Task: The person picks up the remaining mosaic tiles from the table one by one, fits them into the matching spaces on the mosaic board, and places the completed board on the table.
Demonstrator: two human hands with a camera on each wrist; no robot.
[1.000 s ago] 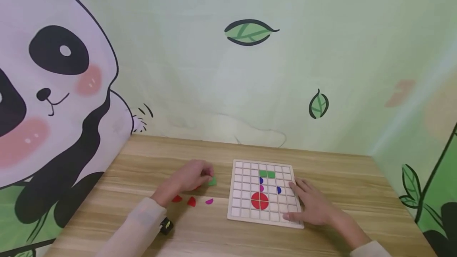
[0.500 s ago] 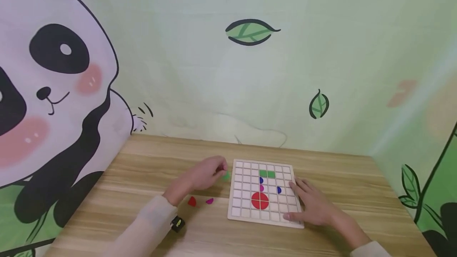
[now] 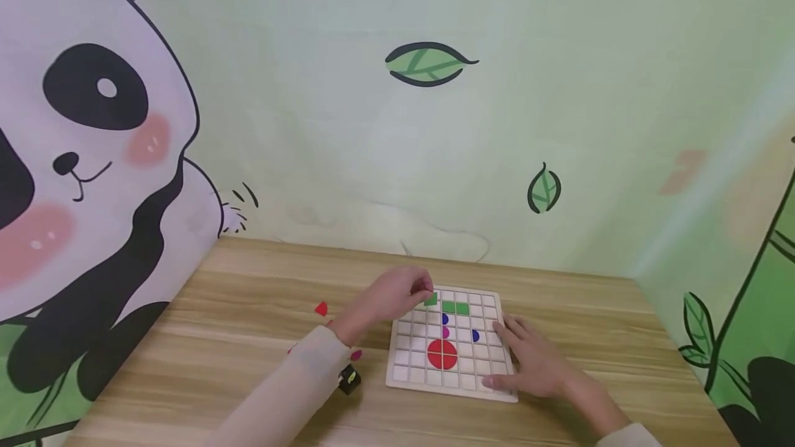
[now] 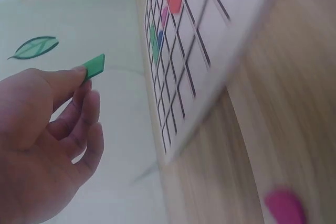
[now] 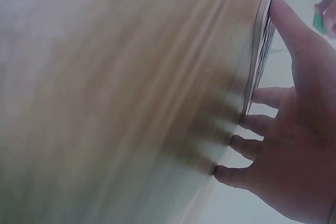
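Observation:
In the head view, my left hand [image 3: 393, 293] is over the far left corner of a white gridded board [image 3: 400, 372]. Its thumb and fingers pinch a small green square tile [image 4: 95, 67], held off the board in the left wrist view. My right hand [image 3: 542, 362] rests at the board's right edge, fingers spread and thumb lying on the near corner. On the grid are two green squares [image 3: 456, 308] side by side, a red circle [image 3: 442, 354] made of quarter pieces, blue half-circles [image 3: 475, 336] and a magenta half-circle [image 3: 446, 332].
Loose red pieces [image 3: 321, 309] lie on the wooden table [image 3: 261, 274] left of the board, some partly hidden by the left arm. A magenta piece [image 3: 357, 355] lies near the left sleeve. Behind the table stands a wall [image 3: 348, 130] printed with a panda and leaves.
My left hand has picked up the green tile from the loose pieces and carried it right, over the board's far left corner. The right hand stays at the board's edge.

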